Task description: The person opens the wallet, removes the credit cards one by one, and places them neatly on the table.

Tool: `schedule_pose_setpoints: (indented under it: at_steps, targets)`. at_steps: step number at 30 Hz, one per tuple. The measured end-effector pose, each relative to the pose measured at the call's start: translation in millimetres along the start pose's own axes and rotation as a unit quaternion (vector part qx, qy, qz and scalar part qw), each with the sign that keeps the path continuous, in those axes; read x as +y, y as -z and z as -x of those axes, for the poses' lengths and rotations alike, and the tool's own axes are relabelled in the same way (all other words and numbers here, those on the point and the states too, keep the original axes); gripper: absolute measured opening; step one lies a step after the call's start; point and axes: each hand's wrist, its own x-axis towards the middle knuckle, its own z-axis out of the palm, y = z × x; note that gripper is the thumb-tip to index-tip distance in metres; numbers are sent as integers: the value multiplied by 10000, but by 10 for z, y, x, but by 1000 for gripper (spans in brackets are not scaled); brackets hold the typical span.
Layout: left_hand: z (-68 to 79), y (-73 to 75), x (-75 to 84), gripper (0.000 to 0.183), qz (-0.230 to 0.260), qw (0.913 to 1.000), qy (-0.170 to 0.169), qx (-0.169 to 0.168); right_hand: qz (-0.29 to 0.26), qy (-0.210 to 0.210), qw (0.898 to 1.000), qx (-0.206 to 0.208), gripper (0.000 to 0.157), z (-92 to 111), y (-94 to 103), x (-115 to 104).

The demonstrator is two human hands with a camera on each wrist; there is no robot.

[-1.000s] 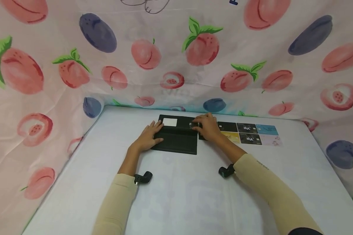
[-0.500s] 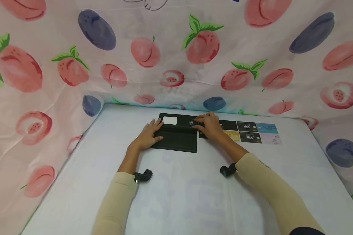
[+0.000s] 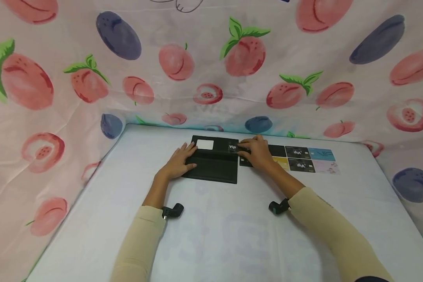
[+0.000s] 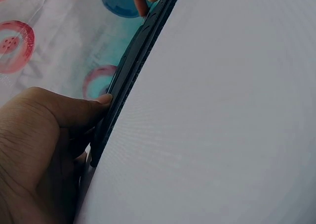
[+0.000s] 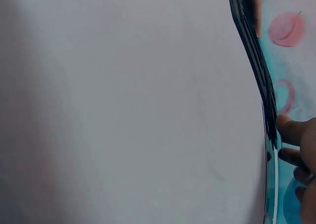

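A black card wallet (image 3: 211,168) lies unfolded at the back of the white table, with a white card (image 3: 205,145) in its upper panel. My left hand (image 3: 176,161) rests on the wallet's left side, fingers spread along the upper panel and thumb on the lower one. At the upper right corner my right hand (image 3: 257,152) holds a black "Vip" card (image 3: 232,147) between thumb and fingers. The card's left part lies over the upper panel; its right part is hidden by the hand. In the right wrist view, thumb and fingers meet the wallet's edge.
Right of the wallet, several cards lie in two rows, among them a blue card (image 3: 322,154), a pink card (image 3: 325,167), black Vip cards (image 3: 301,165) and a yellow card (image 3: 282,162). A fruit-print cloth (image 3: 208,70) hangs behind the table (image 3: 229,231).
My right hand has shifted slightly right along the card, so more of the "Vip" lettering shows. The card and wallet have stayed about in place, and so has my left hand.
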Motion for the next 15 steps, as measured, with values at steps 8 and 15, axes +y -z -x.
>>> schedule_pose_setpoints:
  at_steps: [8,15]
  targets:
    - [-1,-2,13,72,29,10000,-24,5,106,-48,9999,91,39,61,23,31]
    - [0,-3,17,73,37,10000,19,-43,22,4,9997,260,38,118,39,78]
